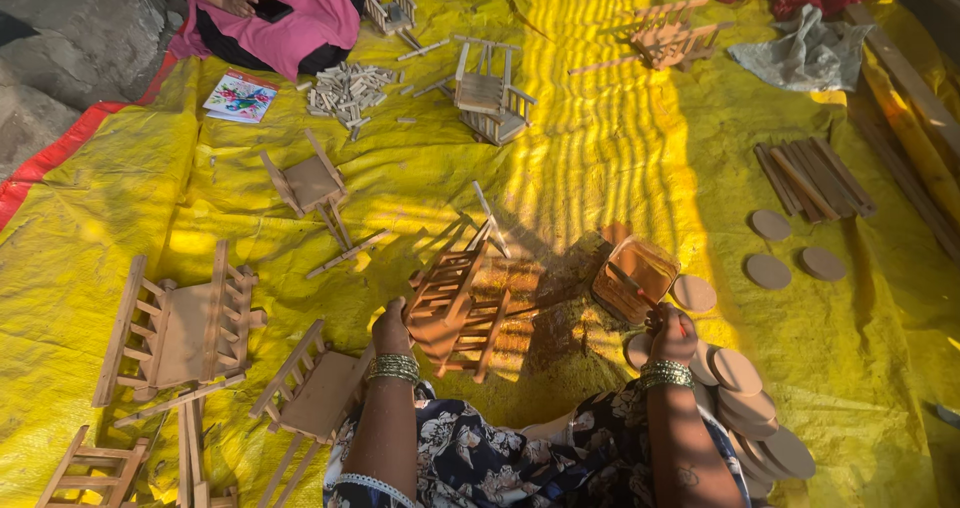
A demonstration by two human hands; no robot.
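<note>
While we look down at the yellow tarp (600, 158), we see our left hand (392, 326) closed around the lower edge of a small wooden chair frame (455, 308), which is stained orange-brown and stands tilted on the tarp just in front of our knees. Our fingers are curled under it, so we cannot tell how many of them grip. Our right hand (672, 333) is pressed together in a pinch on a thin brush (640, 293), whose tip reaches into a clear plastic tub (634, 278) of orange-brown liquid just beyond the hand. Both wrists carry stacked gold bangles (392, 368).

Beside the right hand lies a heap of round wooden discs (745, 393), some overlapping, with three more discs (795, 253) lying apart farther right. A bundle of flat wooden slats (815, 178) rests beyond them. To our left we see unpainted pieces: a slatted bench-like frame (180, 328), a small flat-seated piece (310, 383) touching our lap, and a little stool on its side (310, 188). Farther up stand another unpainted chair (488, 93) and a heap of short wooden sticks (348, 93). At the top edge another person in a pink garment (290, 13) sits holding a dark phone (270, 8), with a colourful booklet (240, 96) lying near. A grey cloth (805, 53) is crumpled at the upper right.
</note>
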